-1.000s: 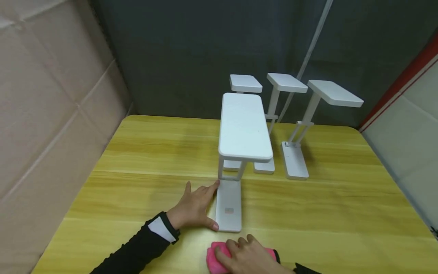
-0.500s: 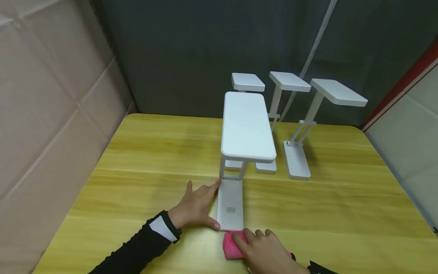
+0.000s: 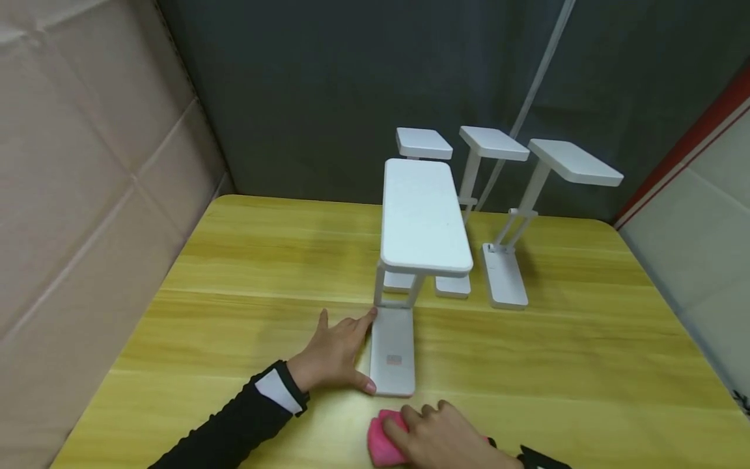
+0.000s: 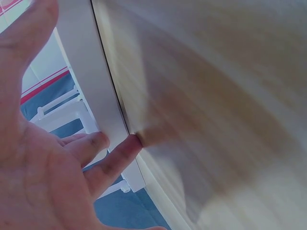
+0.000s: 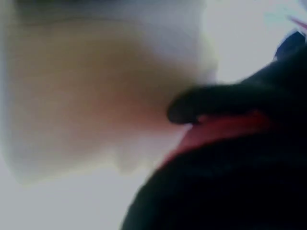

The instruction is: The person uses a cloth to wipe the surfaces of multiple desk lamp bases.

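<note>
A white folding desk lamp stands at the middle of the table, its flat head raised above a long base. Along the base's left side, my left hand touches the edge with thumb and fingers spread. In the left wrist view the fingers of that hand reach the side of the base near the tabletop. My right hand holds a folded pink cloth on the table, just in front of the base and apart from it. The right wrist view is dark and blurred, with a strip of the cloth showing.
Behind stand three similar white lamps, two of them partly hidden by the nearer one. The wood-pattern table has a dark curtain at its back and a pale padded wall on the left.
My right hand slid the pink cloth right and forward to the base's front end, then back toward the table's front and slightly left. The left hand stays against the lamp base.
</note>
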`<move>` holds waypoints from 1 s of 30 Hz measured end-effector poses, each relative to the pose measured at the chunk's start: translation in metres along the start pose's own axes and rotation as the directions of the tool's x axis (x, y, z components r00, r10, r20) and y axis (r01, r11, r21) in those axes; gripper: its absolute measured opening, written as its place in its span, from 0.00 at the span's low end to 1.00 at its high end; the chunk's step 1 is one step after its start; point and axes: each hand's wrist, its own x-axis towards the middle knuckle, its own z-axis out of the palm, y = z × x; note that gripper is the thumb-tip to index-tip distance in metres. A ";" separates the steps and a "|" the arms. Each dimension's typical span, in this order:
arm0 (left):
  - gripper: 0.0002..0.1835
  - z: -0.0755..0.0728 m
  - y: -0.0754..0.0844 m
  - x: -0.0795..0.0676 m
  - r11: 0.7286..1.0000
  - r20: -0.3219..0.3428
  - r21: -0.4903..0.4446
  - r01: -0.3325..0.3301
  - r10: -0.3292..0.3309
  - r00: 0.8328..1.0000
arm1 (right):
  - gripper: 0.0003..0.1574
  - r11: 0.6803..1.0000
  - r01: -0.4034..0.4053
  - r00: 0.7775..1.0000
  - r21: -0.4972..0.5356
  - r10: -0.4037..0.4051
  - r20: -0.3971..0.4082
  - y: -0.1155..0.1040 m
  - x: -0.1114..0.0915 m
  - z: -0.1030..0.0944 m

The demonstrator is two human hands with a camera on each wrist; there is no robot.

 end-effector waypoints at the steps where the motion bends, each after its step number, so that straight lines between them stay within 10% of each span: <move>1: 0.67 0.000 0.000 0.000 1.000 -0.002 0.002 0.002 -0.002 1.000 | 0.31 0.999 0.027 0.999 -0.022 -0.028 -0.025 -0.004 0.008 0.002; 7: 0.66 0.002 0.003 0.003 1.000 0.009 0.021 -0.018 0.018 1.000 | 0.21 0.995 -0.052 0.995 -0.086 0.044 -0.087 -0.017 0.031 0.012; 16: 0.67 0.001 0.004 0.004 1.000 0.018 0.007 -0.016 0.016 1.000 | 0.26 0.979 -0.203 0.979 -0.014 0.203 -0.033 -0.004 -0.008 0.006; 30: 0.56 -0.002 0.002 0.022 0.992 0.140 0.042 -0.117 0.110 0.984 | 0.32 0.879 -0.469 0.882 0.090 0.472 -0.014 0.050 -0.053 -0.003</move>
